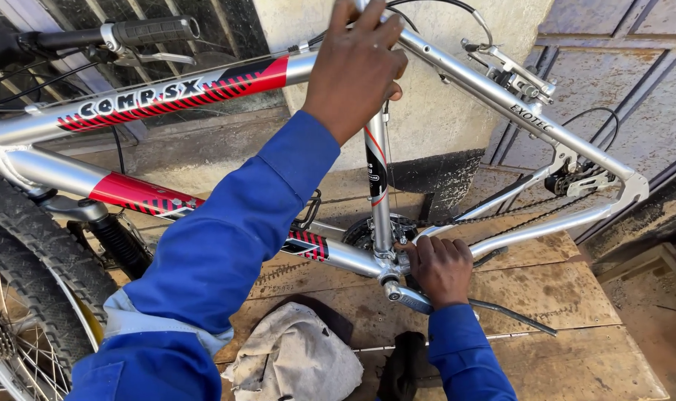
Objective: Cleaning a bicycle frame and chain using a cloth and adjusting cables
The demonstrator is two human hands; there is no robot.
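Observation:
A silver and red bicycle frame [501, 93] stands over a wooden platform, without its rear wheel. My left hand [355, 63] grips the frame at the top, where the top tube meets the seat tube [378, 178]. My right hand [440, 267] is closed around the bottom bracket area, next to the silver crank arm [410, 297]. The chain [501, 215] hangs loose along the chainstay toward the rear derailleur [576, 180]. Both my arms wear blue sleeves.
The front tyre [33, 252] and spokes fill the lower left. The handlebar grip [152, 31] is at the top left. A dirty grey rag [293, 356] lies on the wooden boards [576, 349]. A thin metal rod [516, 315] rests right of the crank. Behind are a pale wall and grey metal doors.

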